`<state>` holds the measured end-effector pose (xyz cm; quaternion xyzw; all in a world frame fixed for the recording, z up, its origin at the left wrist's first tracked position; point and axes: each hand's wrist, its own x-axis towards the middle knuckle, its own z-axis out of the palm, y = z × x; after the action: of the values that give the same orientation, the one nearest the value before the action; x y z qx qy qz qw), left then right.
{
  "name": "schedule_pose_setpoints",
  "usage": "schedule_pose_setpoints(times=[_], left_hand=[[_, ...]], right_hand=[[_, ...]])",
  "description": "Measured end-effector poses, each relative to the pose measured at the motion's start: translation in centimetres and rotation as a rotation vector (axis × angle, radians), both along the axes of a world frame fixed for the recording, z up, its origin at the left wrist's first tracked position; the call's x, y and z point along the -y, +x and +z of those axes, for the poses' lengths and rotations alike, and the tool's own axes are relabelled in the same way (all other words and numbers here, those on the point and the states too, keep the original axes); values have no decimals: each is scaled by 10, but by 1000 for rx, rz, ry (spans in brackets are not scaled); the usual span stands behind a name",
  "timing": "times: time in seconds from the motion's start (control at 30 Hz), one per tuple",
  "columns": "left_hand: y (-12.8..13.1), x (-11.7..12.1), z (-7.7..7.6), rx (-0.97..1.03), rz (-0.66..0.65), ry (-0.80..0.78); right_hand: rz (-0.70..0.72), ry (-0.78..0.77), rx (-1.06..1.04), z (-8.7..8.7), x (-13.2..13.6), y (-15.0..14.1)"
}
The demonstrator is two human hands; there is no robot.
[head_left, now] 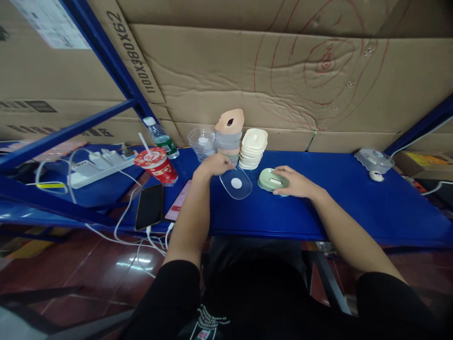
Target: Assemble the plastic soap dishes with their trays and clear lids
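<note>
My left hand [217, 164] is closed at the upper left edge of a clear plastic lid [244, 190] that has a white round patch in its middle. On the right, my right hand [295, 182] grips the edge of a pale green oval lid [267, 174] with a white oblong spot on top; the piece lies low on the blue table. Behind my hands stand a stack of cream lids [254, 144], a taller stack topped by a peach-coloured lid [226, 123], and a stack of clear plastic containers [200, 139].
A red drink cup [161, 167] with a straw and a water bottle [163, 139] stand at left, near a dark phone [149, 207], a pink-screened phone [177, 203] and a power strip [102, 170]. A clear container [375, 160] sits far right. Cardboard [212, 71] rises behind.
</note>
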<state>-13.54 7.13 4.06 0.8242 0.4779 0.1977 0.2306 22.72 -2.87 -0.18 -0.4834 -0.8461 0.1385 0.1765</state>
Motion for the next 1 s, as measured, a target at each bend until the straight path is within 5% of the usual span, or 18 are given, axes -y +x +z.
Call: schedule_pose_setpoints(times=[0.13,0.33,0.47,0.63,0.8,0.93,1.0], left_hand=[[-13,-1,8,64,14,-41],[-14,-3,25,883,444,-5],[-16,-13,27,1254,587,132],[-26,-33,10,1269,719,270],[-26,-46,-10,1217,794,238],[-23,-50,-15,1200,843,173],[-22,-49,-16,1162,860,267]], right_hand=[[-10,-23,23,-3,0,0],[-10,-51,5,-5,-2,2],[-12,-55,3,-6,-2,2],[-2,-45,-1,-6,-3,2],[0,-42,-3,-7,-3,1],[-10,-42,7,-7,-3,2],[-1,-36,17,-8,-3,3]])
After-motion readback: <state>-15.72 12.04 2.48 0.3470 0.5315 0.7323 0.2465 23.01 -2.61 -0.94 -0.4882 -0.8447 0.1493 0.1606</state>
